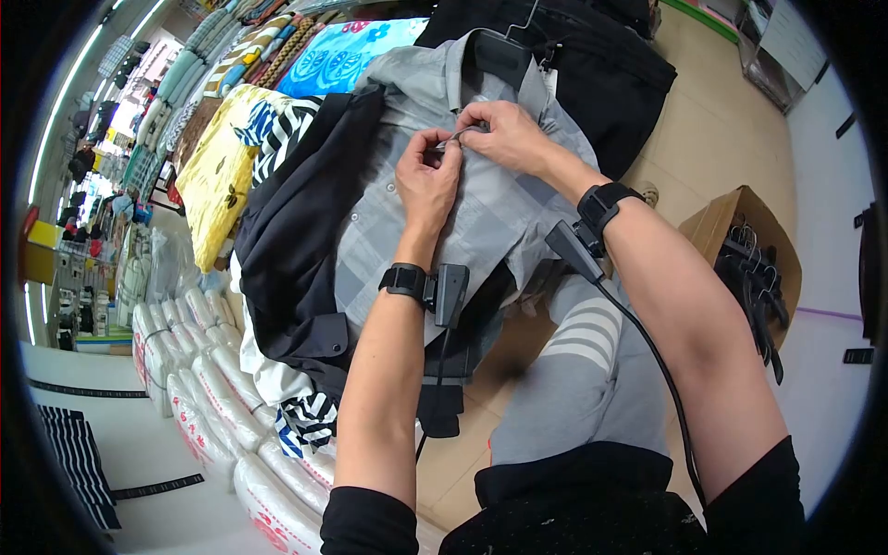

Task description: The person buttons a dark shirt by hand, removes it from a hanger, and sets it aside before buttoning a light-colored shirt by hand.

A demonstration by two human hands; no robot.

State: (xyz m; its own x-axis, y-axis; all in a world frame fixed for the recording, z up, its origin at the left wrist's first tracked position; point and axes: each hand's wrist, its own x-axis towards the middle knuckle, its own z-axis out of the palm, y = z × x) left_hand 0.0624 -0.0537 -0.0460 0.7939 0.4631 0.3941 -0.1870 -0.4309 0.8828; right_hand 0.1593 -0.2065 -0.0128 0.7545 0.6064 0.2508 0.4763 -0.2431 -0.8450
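A grey checked button-up shirt (377, 242) lies spread in front of me, its collar on a black hanger (499, 55) with a wire hook. My left hand (428, 180) pinches the shirt's front edge between thumb and fingers, below the collar. Close beside it, my right hand (507, 137) grips the same edge, with thumb and index finger pressed together. The fingertips of both hands almost meet there, and a small fold of cloth shows between them. Whether a button is inside the fold is hidden. A pale tag (551, 81) hangs near the collar.
Under the shirt lie a black garment (301, 222), black trousers (601, 55) and a yellow cloth (211, 176). Plastic-wrapped bundles (222, 398) are stacked at left. A cardboard box (717, 222) holding black hangers (760, 277) stands at right. Black cables run from both wrist devices.
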